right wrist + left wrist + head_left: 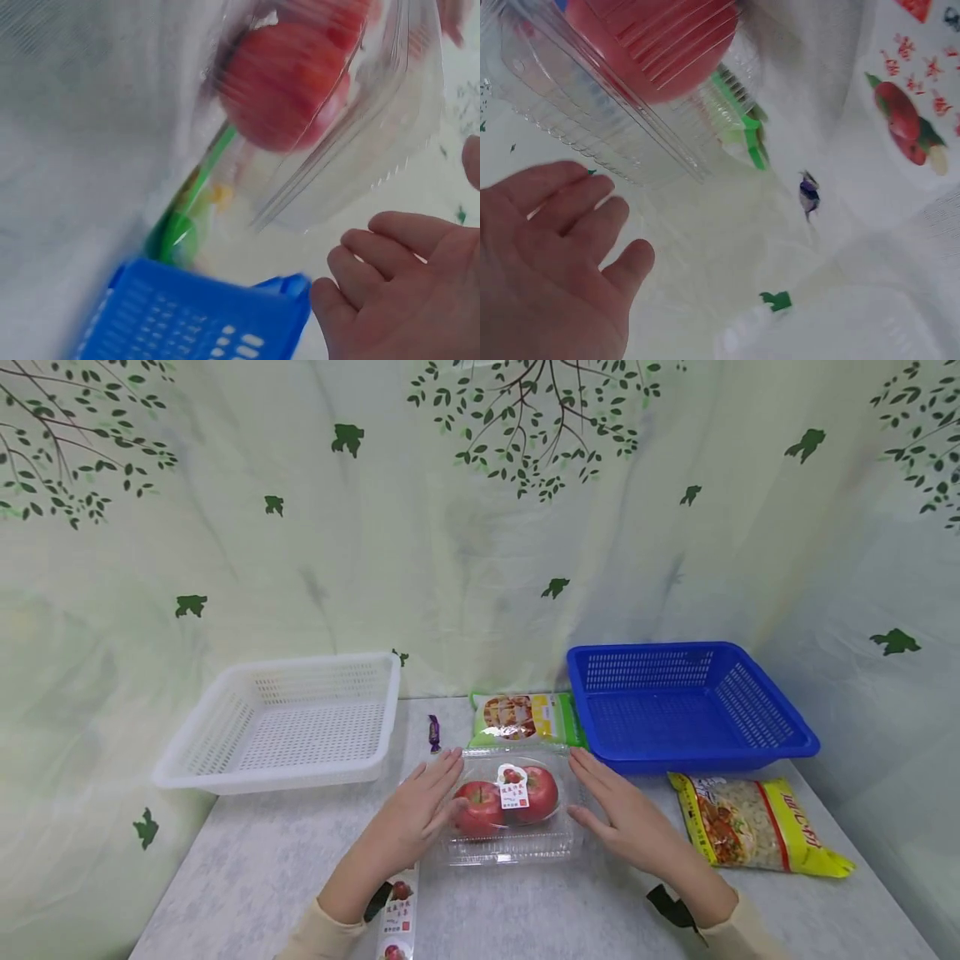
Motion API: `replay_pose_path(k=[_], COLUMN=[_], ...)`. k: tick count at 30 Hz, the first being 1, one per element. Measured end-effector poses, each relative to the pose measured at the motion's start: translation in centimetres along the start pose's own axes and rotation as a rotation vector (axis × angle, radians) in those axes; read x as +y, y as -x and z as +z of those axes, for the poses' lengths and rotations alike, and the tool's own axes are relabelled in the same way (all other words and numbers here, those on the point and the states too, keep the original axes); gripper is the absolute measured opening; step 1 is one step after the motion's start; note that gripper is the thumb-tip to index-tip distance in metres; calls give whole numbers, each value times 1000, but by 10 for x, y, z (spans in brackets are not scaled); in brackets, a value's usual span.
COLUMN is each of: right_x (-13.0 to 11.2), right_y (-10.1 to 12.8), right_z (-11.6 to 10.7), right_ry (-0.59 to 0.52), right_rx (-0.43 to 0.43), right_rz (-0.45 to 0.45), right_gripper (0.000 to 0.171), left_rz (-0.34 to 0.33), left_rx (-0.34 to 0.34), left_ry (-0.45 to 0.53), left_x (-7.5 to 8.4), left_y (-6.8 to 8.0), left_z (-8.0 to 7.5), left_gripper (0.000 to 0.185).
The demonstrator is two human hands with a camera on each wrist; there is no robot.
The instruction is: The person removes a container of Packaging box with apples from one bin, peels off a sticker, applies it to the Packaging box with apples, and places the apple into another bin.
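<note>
A clear plastic clamshell box [508,839] with two red apples [537,793] and a label sits on the grey table in the head view. My left hand [420,814] lies flat with straight fingers against the box's left side. My right hand [622,814] lies flat at its right side, fingers straight. In the left wrist view my left hand [555,255] is spread below the box [615,127]. The right wrist view shows my right hand [405,292] open under the box [352,142] and an apple [285,82].
A white basket [288,722] stands at the back left, a blue basket [682,706] at the back right. A green snack pack [525,718] and a purple candy [434,732] lie behind the box. A yellow bag [753,822] lies right. A printed sleeve [397,914] lies under my left forearm.
</note>
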State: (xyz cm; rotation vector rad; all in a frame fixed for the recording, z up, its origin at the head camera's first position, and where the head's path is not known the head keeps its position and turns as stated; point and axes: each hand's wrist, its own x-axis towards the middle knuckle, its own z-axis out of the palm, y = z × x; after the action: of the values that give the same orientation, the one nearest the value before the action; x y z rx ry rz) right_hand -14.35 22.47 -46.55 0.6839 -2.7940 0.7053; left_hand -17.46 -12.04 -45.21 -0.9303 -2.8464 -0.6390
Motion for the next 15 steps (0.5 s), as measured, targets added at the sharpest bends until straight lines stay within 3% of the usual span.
replay_pose_path(k=[3,8,11,15], right_x=[7,13,18,24], right_y=[3,7,7,5], right_z=[-2,-1,0,4], right_ry=[-90,-160,-203,-363], right_rx=[27,78,25,-117], right_rz=[68,138,194,256], right_gripper=[65,59,63,69], left_rz=[-54,-154,-223,-351], left_rx=[56,65,42,-7], left_ry=[106,267,391,547], left_x=[-6,-16,-20,-26], left_y=[5,12,12,10], left_z=[-1,2,3,5], left_gripper=[63,64,67,70])
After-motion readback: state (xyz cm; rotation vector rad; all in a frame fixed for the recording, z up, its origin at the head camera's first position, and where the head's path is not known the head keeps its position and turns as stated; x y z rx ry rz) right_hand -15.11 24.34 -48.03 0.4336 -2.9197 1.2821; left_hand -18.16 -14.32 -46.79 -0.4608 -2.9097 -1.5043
